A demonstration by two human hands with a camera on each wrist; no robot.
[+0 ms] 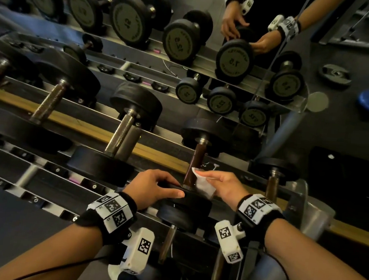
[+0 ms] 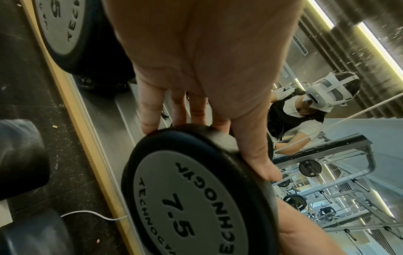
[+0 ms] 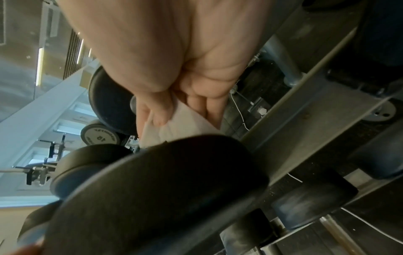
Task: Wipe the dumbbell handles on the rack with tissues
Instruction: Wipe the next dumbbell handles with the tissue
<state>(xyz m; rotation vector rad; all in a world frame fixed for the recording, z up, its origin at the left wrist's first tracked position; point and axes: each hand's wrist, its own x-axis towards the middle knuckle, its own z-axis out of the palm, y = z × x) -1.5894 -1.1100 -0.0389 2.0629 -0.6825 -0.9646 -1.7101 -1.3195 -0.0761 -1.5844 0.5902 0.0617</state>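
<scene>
Your wrists: both carry black bands with white marker blocks, and they cover the lower rack from the head view.
Left hand: your fingers curl over the rim of the near weight plate and grip it; in the left wrist view your palm fills the top of the frame, and the fingertips disappear behind the plate, which is marked 7.5.
Right hand: you pinch a white tissue between thumb and fingers; from the right wrist camera your hand and the tissue show, but a dark plate blocks its lower edge.
Tissue against handle: it sits at the right side of the brown dumbbell handle, near its lower end. You cannot tell whether it wraps round, since the far side is hidden.
Dumbbell: it lies on the rack, second from the right end of the upper row. The handle's bottom end is covered by your hands and the plate.
Neighbours: other dumbbells lie to the left, the farthest cut off by the frame edge.
Mirror: behind the rack, it repeats the dumbbells and both hands; reflected numbers are reversed and mostly too small to read.
Right wrist view: blurred and dim, so the rack rails are only rough shapes.
</scene>
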